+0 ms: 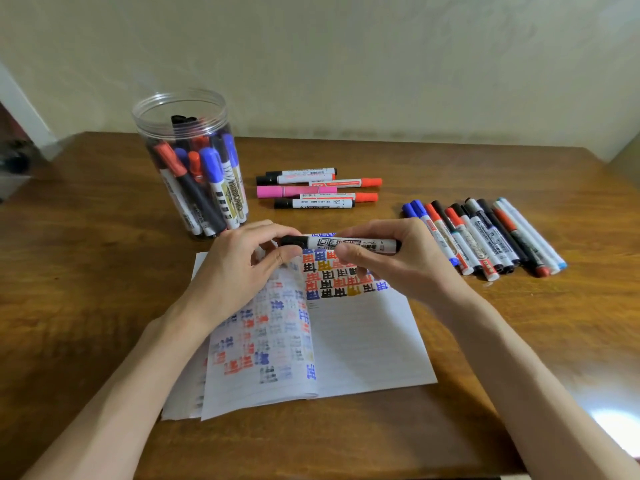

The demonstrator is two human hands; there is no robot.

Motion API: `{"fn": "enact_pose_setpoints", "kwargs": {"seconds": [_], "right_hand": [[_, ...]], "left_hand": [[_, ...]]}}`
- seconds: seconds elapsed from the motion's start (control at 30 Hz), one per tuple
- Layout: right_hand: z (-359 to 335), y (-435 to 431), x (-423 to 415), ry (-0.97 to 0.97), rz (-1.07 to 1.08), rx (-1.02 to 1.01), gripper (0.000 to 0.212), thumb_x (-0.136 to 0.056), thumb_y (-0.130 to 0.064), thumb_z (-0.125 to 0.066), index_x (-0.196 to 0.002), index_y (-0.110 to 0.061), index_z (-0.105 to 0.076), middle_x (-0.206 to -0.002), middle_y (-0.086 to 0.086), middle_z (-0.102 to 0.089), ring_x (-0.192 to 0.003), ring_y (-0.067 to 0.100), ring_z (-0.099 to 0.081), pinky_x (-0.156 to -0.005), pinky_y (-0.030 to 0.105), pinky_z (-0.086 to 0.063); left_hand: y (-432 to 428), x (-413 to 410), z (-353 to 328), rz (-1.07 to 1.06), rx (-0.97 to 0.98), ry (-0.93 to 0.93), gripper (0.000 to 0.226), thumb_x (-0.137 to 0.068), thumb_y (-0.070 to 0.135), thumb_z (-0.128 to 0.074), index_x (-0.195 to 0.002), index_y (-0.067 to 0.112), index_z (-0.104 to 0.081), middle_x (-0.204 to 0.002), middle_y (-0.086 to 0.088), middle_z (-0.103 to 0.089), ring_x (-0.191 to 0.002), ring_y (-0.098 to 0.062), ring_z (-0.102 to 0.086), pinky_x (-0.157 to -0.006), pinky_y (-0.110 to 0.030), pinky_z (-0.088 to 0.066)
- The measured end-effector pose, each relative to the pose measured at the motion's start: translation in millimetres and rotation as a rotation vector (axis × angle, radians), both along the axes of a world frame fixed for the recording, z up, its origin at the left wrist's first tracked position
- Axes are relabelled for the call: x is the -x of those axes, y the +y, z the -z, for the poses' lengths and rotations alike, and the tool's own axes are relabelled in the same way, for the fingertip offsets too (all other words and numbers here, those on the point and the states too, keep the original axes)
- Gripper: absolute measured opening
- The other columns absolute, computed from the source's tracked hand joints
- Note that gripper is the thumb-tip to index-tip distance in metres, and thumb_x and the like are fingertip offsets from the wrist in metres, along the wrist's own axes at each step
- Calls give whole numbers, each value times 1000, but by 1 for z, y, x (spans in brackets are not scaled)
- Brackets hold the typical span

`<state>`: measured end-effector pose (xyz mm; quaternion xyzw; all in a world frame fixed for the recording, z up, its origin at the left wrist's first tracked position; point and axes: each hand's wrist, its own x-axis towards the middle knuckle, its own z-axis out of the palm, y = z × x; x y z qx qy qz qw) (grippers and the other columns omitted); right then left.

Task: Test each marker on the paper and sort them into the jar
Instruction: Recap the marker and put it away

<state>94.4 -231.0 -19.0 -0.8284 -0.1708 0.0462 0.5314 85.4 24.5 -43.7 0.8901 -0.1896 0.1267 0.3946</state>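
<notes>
Black marker, centre frame above paper: left grip pinched its cap, right grip clasped its barrel. Jar, upper left: part filled. Upper-centre row and right-hand row lay on worktop, seemingly unsorted.

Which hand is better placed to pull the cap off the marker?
Probably the left hand: its fingers pinch the black cap, while the right hand grips the marker by its white barrel.

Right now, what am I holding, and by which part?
A black-capped marker, level above the notebook. Your left hand pinches its black cap; your right hand grips the white barrel near the other end.
</notes>
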Motion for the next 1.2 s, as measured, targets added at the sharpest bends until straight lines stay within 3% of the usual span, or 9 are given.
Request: {"fn": "enact_pose_setpoints", "kwargs": {"seconds": [0.13,0.23,0.5,0.67,0.87,1.07,1.2], "right_hand": [[-1,-2,-15,-106,-58,123,29,-89,-35,-81,-111,-16,-81,-86,-14,-79,-76,1,-75,-59,15,-54],[10,0,-16,-145,-49,61,33,-87,-36,-80,-111,-13,-81,-91,-12,-79,-78,2,-76,-59,16,-55],[22,-2,-13,-163,-43,25,26,-91,-33,-77,-106,-13,-78,-100,-4,-80,-85,3,-77,-63,17,-58],[23,-1,-10,-195,-33,23,26,-93,-34,-77,-105,-12,-79,-98,-4,-80,-84,4,-77,-62,16,-57],[26,2,-9,-209,-22,26,24,-93,-35,-77,-101,-13,-79,-95,-3,-80,-84,5,-77,-63,17,-58],[24,-1,-8,-214,-33,72,27,-93,-40,-75,-102,-14,-79,-96,-5,-80,-85,3,-76,-62,16,-56],[17,-7,-9,-234,-5,206,26,-87,-51,-77,-97,-28,-81,-90,-17,-73,-88,1,-65,-66,18,-50]], "left_hand": [[1,0,2,-12,-18,-37,31,-96,37,-65,-119,18,-74,-107,14,-70,-101,-2,-65,-77,-23,-55],[1,-1,3,-23,-26,-67,24,-97,32,-68,-116,18,-74,-104,18,-68,-101,0,-65,-77,-22,-54],[-7,1,3,-1,-122,-124,25,-100,31,-63,-113,13,-73,-102,10,-69,-95,1,-62,-76,-5,-45],[-9,2,2,-9,-120,-165,25,-101,29,-61,-113,11,-73,-100,7,-68,-93,-5,-64,-78,-19,-51],[-9,2,3,-17,-128,-169,21,-102,26,-62,-111,11,-73,-99,7,-68,-93,-6,-63,-77,-18,-51],[-11,-1,4,21,-112,-160,29,-102,34,-55,-112,12,-71,-100,11,-65,-95,-1,-62,-76,-15,-52],[-13,-2,-2,38,-70,-112,32,-98,37,-56,-118,17,-71,-108,15,-66,-101,9,-61,-77,-8,-49]]}}
